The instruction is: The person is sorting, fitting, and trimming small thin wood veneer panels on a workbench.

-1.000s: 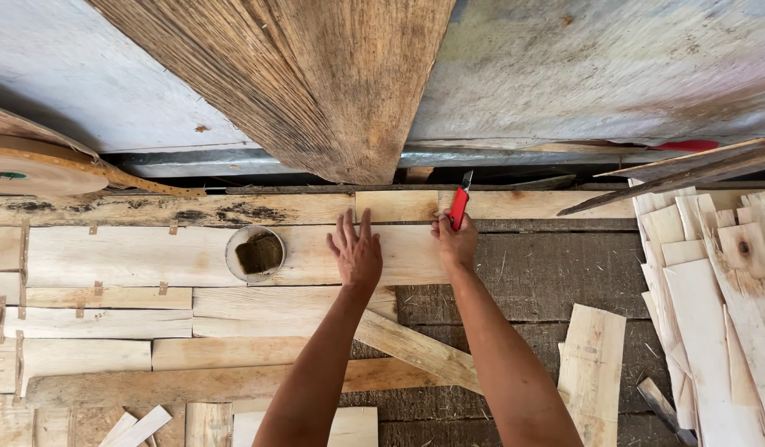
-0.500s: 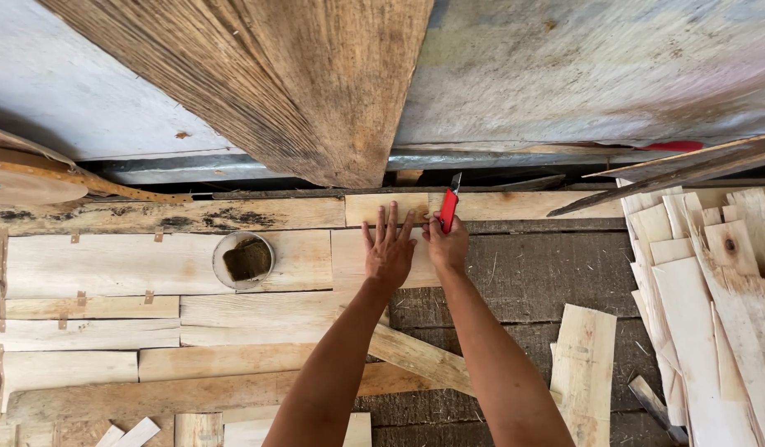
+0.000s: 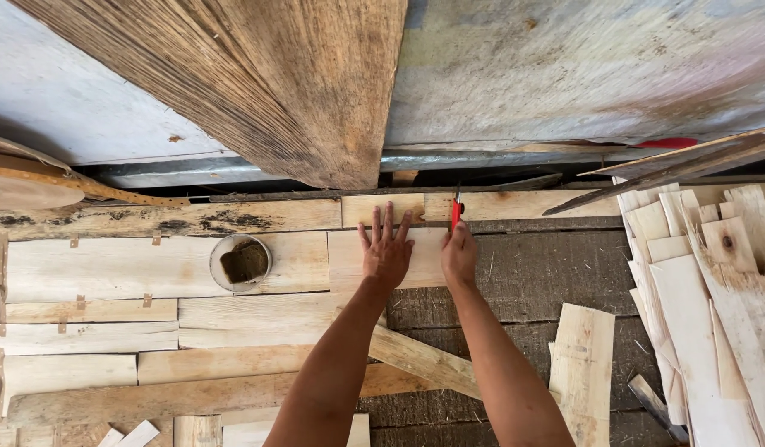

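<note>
Our left hand (image 3: 387,255) flat, open on veneer sheet (image 3: 349,261); right hand (image 3: 458,255) grips red knife (image 3: 455,211). Dark bench (image 3: 531,281), veneer stack (image 3: 713,290) rt, bowl (image 3: 241,262) left.

Pale, rough-sawn wood veneer sheet (image 3: 349,258); red, possibly plastic-handled cutter (image 3: 456,213); weathered grey matt plank floor (image 3: 531,281).

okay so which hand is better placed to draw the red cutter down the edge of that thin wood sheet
The right hand: its fingers already grip the red cutter at the thin wood sheet's right edge. The left hand lies flat on that sheet, pinning it.
</note>
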